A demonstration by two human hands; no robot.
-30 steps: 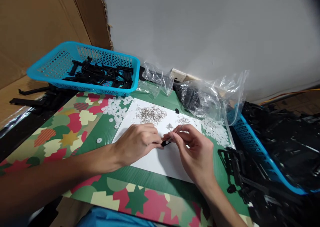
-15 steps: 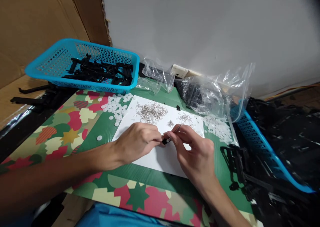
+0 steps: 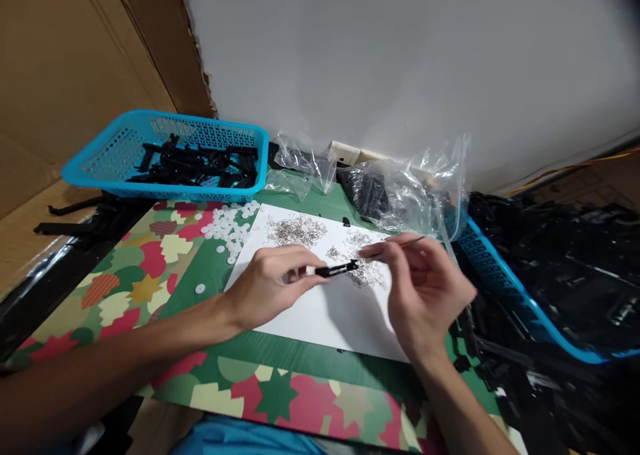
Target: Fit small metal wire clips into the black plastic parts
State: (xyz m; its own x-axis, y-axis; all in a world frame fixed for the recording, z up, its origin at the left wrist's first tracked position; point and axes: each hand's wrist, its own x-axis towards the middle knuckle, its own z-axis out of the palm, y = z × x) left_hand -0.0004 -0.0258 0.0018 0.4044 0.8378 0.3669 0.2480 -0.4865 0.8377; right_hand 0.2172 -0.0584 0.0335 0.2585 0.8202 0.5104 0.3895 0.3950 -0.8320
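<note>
My left hand [image 3: 277,283] pinches one end of a narrow black plastic part [image 3: 340,269], which points right above the white sheet [image 3: 300,315]. To the right of the part's free end, my right hand [image 3: 430,295] is closed around a thin metal tool [image 3: 413,241]; whether it is tweezers or a plain rod I cannot make out. Small bent wire pieces lie on the sheet in a large pile [image 3: 296,230] and smaller heaps, one heap [image 3: 367,275] just beyond the black part. Small white plastic discs [image 3: 227,231] are scattered left of the sheet.
A blue basket [image 3: 165,187] with black parts stands at the back left. Clear plastic bags [image 3: 415,191] lie along the wall. At right, another blue basket [image 3: 520,301] is heaped with black parts, and more lie beside it. Patterned paper [image 3: 280,395] covers the table.
My hands have moved apart. My right hand has drawn right, with the thin tool now visible in it. The black part, earlier mostly hidden between the fingers, now sticks out from my left hand.
</note>
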